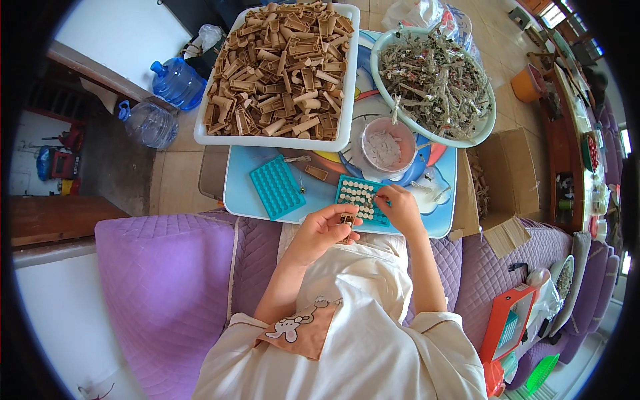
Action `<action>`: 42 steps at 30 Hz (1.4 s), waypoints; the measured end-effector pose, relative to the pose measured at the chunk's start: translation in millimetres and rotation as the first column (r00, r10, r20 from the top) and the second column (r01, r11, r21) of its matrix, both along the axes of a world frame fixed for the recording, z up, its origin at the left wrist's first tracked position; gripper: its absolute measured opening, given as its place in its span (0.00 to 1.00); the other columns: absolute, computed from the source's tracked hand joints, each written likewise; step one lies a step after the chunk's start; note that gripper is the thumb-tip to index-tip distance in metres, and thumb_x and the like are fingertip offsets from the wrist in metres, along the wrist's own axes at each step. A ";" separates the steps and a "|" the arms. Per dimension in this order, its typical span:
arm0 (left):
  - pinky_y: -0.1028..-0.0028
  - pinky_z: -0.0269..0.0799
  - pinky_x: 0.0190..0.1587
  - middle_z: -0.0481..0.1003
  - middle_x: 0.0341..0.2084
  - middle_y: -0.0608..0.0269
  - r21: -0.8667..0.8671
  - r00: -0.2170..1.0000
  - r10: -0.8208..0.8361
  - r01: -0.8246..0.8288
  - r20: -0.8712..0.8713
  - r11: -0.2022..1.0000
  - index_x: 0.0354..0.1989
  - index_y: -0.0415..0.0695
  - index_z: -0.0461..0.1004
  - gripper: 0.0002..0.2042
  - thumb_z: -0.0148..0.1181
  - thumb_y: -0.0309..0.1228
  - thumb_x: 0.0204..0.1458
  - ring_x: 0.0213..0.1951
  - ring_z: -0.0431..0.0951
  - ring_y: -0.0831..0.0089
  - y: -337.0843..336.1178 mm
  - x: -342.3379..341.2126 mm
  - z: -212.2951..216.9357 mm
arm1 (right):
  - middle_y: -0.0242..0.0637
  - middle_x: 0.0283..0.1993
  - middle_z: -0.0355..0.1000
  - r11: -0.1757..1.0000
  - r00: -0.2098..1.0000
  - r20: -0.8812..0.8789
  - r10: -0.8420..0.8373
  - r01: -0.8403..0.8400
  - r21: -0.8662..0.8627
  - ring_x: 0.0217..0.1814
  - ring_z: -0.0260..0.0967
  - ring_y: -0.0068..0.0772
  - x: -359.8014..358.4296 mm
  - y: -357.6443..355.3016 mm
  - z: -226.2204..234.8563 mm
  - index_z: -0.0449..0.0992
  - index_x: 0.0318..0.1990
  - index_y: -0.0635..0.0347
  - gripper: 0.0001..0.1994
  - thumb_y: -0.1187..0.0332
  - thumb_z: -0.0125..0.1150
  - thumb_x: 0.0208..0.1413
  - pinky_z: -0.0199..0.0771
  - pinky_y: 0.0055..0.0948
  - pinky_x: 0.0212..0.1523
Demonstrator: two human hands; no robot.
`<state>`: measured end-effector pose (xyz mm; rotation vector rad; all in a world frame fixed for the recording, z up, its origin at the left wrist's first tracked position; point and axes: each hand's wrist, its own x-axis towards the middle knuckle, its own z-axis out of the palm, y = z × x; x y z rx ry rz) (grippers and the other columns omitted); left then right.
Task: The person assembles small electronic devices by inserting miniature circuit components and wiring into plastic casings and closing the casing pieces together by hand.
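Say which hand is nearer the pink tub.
Right. The right hand is just below the pink tub in the picture; the left hand is farther away, lower and to the left.

We note bare surface on the light-blue, cartoon-printed desk (239,179) along its left edge, where a hand could pass beside the teal, square-celled plastic tray (277,187). A second lane runs between that tray and the teal tray of round white pieces (380,219); a loose, brown, trough-shaped piece (316,173) narrows its far end. Our left hand (327,230) fills the near end; our right hand (399,207) covers part of the right tray. Behind: the white rectangular plastic bin (270,141) blocks the left, the pale-green round basin (460,143) the right, with a thin gap between. The pink-white round tub (387,172) obstructs reach just beyond the right tray.
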<state>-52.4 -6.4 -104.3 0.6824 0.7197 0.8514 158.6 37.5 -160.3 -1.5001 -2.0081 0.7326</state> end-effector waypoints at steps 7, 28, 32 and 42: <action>0.76 0.72 0.35 0.71 0.36 0.58 -0.002 1.000 0.015 -0.015 0.002 1.000 0.48 0.41 0.63 0.19 0.56 0.30 0.47 0.32 0.75 0.71 0.1 4.0 -3.6 | 0.36 0.24 0.69 0.992 0.940 -0.329 -0.089 0.113 0.055 0.22 0.67 0.31 -27.8 -31.4 66.3 0.73 0.27 0.60 0.06 0.76 0.62 0.37 0.66 0.24 0.21; 0.82 0.67 0.29 0.71 0.31 0.63 0.025 0.967 0.194 -0.192 -0.166 0.981 0.41 0.39 0.66 0.10 0.44 0.23 0.49 0.29 0.72 0.80 0.0 8.9 -14.3 | 0.38 0.28 0.69 0.980 0.992 -0.100 -0.075 0.092 0.178 0.29 0.66 0.38 -9.4 -18.7 51.3 0.73 0.33 0.60 0.10 0.77 0.56 0.39 0.67 0.31 0.29; 0.81 0.68 0.30 0.71 0.31 0.63 -0.018 0.973 0.167 -0.172 -0.162 0.985 0.40 0.39 0.66 0.10 0.41 0.24 0.50 0.28 0.72 0.79 -0.6 8.4 -13.8 | 0.36 0.28 0.68 0.989 0.993 0.101 -0.067 0.053 0.136 0.30 0.66 0.38 -1.2 -14.3 22.7 0.72 0.33 0.58 0.09 0.75 0.56 0.40 0.67 0.33 0.30; 0.81 0.68 0.32 0.70 0.32 0.62 -0.069 0.985 0.078 -0.089 -0.151 0.994 0.40 0.40 0.65 0.10 0.43 0.25 0.51 0.30 0.72 0.78 -2.6 7.2 -6.3 | 0.33 0.27 0.64 0.984 0.966 0.259 0.019 -0.064 0.165 0.31 0.64 0.34 -6.3 -0.6 -5.0 0.72 0.28 0.56 0.06 0.75 0.56 0.39 0.67 0.30 0.30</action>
